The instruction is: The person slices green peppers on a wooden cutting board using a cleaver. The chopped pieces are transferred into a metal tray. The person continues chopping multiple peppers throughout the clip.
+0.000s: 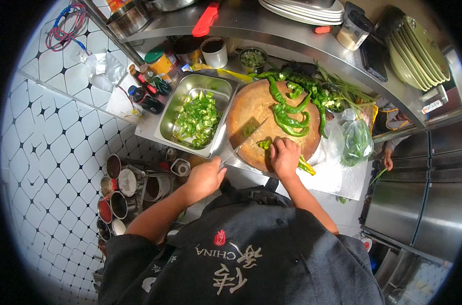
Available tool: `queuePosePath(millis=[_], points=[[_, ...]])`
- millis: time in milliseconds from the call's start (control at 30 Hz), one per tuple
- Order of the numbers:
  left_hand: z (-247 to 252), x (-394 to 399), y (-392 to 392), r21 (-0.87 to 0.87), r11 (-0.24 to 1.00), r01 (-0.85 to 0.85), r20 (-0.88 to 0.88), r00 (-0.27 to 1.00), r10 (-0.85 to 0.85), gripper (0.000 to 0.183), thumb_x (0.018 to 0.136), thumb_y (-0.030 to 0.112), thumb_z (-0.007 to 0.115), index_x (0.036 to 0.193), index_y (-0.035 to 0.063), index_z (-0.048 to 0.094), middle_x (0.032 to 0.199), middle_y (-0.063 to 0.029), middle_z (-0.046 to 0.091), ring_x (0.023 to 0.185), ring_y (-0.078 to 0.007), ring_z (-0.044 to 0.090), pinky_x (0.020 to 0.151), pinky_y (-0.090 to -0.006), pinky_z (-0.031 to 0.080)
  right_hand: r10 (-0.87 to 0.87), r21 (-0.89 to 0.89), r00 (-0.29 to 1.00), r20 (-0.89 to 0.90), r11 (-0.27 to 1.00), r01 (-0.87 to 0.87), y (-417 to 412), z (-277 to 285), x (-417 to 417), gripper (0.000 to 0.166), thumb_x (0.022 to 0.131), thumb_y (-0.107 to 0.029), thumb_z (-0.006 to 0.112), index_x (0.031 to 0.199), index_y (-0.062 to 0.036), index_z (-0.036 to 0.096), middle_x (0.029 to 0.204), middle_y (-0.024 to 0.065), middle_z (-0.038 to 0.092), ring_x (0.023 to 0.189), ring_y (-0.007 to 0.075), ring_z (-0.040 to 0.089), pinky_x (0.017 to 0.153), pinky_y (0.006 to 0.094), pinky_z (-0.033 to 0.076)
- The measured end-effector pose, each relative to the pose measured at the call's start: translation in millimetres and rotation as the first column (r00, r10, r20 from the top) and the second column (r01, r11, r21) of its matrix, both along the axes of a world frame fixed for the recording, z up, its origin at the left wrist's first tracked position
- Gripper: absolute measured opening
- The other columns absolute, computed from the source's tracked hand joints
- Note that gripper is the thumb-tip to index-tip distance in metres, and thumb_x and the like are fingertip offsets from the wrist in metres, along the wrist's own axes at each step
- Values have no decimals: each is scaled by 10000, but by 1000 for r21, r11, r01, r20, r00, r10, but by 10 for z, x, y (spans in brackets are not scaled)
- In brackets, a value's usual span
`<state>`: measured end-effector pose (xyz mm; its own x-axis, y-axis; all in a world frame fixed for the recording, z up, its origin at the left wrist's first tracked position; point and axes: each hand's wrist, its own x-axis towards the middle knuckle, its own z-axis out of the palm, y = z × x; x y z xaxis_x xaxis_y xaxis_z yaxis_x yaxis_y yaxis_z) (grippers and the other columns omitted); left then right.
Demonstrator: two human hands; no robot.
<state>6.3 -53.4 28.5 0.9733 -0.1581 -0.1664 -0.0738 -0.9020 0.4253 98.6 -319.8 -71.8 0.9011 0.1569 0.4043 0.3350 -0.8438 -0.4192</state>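
My left hand (204,180) grips a kitchen knife (248,138), its blade tilted over the round wooden chopping block (250,101). Under the fingers of my right hand (286,155) lies a long green pepper (306,167) with a yellowish end; the palm hides its middle. Just left of those fingers is a green pepper piece (264,144). Several whole green peppers (288,114) rest on the far right of the block. Beside it on the left, a rectangular steel pan (165,126) holds chopped green pepper (198,120).
Bottles (145,99) and tubs stand behind the pan. A steel shelf (246,32) overhangs the back, bearing white plates (303,13) and green bowls (416,57). A bag of greens (356,141) sits at right; beyond it, another person's hand (388,159) holds a green stalk. Seasoning pots (119,204) stand lower left.
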Motion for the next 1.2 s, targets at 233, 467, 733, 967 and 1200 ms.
queuePosePath(millis=[233,467,733,967,1200], points=[[443,-180,-365,-1,1000,-19,-239,971,18,287,995,286,611,1023,9,542,826,-258,699,806,-451,697,719,-561,534,-50,-52,999,9,997,50,104,36,-15,190,813,-160,723,995,-124,684,990,102,623,971,331,575,850,468,411],[413,-242,-409,-41,996,-76,-385,921,54,346,1001,331,600,1084,8,508,894,-282,698,868,-501,676,785,-598,511,-65,-30,997,-31,998,64,90,-61,-36,213,818,-164,725,1027,-134,697,1001,106,628,995,331,569,869,468,403],[-205,164,-614,-62,997,-54,-234,972,38,331,1004,324,593,1072,3,554,883,-274,694,853,-484,679,757,-578,529,-27,-33,1000,14,999,28,93,-15,-15,201,838,-203,735,1025,-134,708,1000,105,633,992,325,578,873,456,412],[-63,282,-295,25,998,53,-190,981,-47,291,998,289,597,1112,27,543,904,-244,701,878,-454,683,760,-571,526,107,62,991,-83,993,-102,-99,75,-7,204,861,-142,718,1049,-76,673,1066,133,641,1041,353,586,917,475,449],[-105,288,-279,52,996,72,-138,988,-64,291,991,291,615,1086,25,542,878,-239,700,839,-456,685,735,-565,530,63,117,997,-43,991,-58,-244,58,-121,221,818,-82,692,1038,-75,667,1109,151,623,1044,381,583,896,477,470]])
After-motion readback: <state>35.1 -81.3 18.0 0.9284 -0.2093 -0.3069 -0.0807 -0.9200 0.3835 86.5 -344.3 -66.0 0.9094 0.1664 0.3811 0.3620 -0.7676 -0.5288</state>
